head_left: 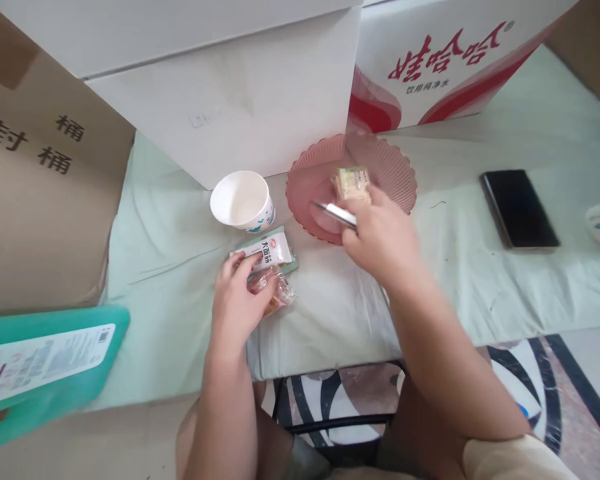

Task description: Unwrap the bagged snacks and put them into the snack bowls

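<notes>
My right hand (380, 233) hovers over the near edge of a pink fluted glass plate (400, 167) and grips a small yellowish wrapped snack (353, 183) together with a shiny silver packet (336, 213). My left hand (237, 300) rests on a pile of snack packets on the pale green cloth: its fingers touch a white and green packet (273, 250), and a clear-wrapped orange snack (277, 293) lies under the thumb side. A white paper cup (243, 200) stands upright just beyond the packets, to the left of the plate.
A large white box (220, 87) and a red-and-white carton (440, 60) stand at the back. A brown cardboard box (40, 200) fills the left. A black phone (519, 208) lies at the right. A teal board (45, 367) lies near left. The table's front edge runs below my hands.
</notes>
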`<state>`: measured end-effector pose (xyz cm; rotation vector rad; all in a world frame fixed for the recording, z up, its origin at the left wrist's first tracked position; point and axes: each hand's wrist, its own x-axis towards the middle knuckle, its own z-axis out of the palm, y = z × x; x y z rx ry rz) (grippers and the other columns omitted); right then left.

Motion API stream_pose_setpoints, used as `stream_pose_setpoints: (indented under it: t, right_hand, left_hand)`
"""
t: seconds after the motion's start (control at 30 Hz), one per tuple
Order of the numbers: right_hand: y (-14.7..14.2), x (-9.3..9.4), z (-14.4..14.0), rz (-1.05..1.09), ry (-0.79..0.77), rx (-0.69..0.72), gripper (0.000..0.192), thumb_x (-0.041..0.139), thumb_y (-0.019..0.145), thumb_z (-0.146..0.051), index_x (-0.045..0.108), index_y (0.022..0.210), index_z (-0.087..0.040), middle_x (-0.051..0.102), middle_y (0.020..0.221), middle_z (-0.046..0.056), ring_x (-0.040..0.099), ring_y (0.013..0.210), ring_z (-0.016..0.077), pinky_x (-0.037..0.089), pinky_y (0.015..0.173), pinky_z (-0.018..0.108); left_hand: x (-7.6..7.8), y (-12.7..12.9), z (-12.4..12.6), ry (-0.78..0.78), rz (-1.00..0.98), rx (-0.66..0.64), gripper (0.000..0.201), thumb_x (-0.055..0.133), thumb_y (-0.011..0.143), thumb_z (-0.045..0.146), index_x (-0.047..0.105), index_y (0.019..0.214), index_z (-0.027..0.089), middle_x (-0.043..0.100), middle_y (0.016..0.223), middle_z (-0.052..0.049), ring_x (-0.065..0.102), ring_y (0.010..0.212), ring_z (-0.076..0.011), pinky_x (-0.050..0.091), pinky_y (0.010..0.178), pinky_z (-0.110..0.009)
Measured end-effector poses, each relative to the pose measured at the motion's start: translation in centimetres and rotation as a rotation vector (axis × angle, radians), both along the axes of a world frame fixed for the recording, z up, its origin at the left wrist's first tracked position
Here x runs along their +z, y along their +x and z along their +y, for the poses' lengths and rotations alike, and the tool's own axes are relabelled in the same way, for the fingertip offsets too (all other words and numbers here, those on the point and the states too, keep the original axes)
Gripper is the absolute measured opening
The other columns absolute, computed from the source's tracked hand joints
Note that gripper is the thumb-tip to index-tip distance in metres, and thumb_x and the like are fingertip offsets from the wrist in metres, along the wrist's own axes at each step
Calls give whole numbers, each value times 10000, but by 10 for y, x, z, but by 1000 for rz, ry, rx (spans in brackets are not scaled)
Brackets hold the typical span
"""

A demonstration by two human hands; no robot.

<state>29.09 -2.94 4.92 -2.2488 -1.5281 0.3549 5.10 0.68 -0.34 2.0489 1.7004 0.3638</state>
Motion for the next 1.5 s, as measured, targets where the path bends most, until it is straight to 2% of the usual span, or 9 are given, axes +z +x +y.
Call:
stream_pose_setpoints:
  t: [0.23,0.43,0.63,0.77,0.87,1.0,1.23,1.37,1.5]
  right_hand:
    - [20,-5,16,-10,-235,45,463,503,867,-282,711,1280,-303,674,1017,163,656,968,359,517,772,487]
    - [15,-7,43,-144,-503,114,656,632,827,-334,545,1474,-405,699,1148,148,660,935,331,513,764,444]
    - [6,19,3,-64,-125,76,546,533,904,-398,568,1447,-349,657,1113,145,637,921,297,515,780,438]
    - [3,8,-67,605,161,167,626,525,843,-434,422,1455,-353,616,1049,72,614,752,214,465,540,312]
    - [-5,-30,-109,1131,158,183,724,535,789,-555,273,1447,-407,579,1081,59,629,710,214,338,400,262]
    - [-16,-69,-131,1439,85,222,705,650,755,-500,334,1381,-419,553,1041,27,585,671,179,366,402,255]
    - [-16,-70,-128,1328,37,336,706,699,841,-466,397,1474,-382,602,1093,38,506,613,116,416,412,243]
    - [-13,-70,-130,1023,308,58,524,698,875,-391,534,1363,-293,676,992,38,547,635,114,407,461,232]
    - [-18,-71,-131,1131,365,-60,313,566,939,-461,640,1148,-241,648,743,-5,494,533,105,415,483,247]
  left_hand:
    - [-3,3,4,36,5,0,437,713,789,341,699,1215,244,575,1395,-124,574,1308,-351,430,1186,-527]
    - [-2,5,7,25,-22,-10,412,705,798,351,698,1197,252,594,1323,-127,570,1264,-365,468,1116,-542]
    - [14,3,0,81,-148,23,424,730,791,378,693,1195,255,590,1367,-133,529,1338,-373,383,1174,-589]
    - [20,19,-22,213,-597,-15,244,681,815,339,691,1027,219,641,1275,-99,601,1245,-269,446,1133,-443]
    - [13,42,-46,-184,-1047,-165,368,689,826,502,682,1049,209,701,1151,-85,655,1131,-235,511,1011,-372]
    - [-1,68,-73,-776,-1357,-208,624,808,719,601,638,1178,214,724,1050,-64,703,903,-192,546,771,-289]
    - [-21,77,-81,-705,-1581,49,680,913,592,544,631,1115,214,725,966,-20,709,861,-187,563,777,-302]
    - [-33,75,-75,-535,-1528,92,601,933,583,464,638,1048,221,717,903,-3,696,814,-180,563,779,-320]
    - [-45,72,-72,-446,-1394,60,541,882,678,441,606,1092,228,715,983,-26,697,923,-185,553,846,-328]
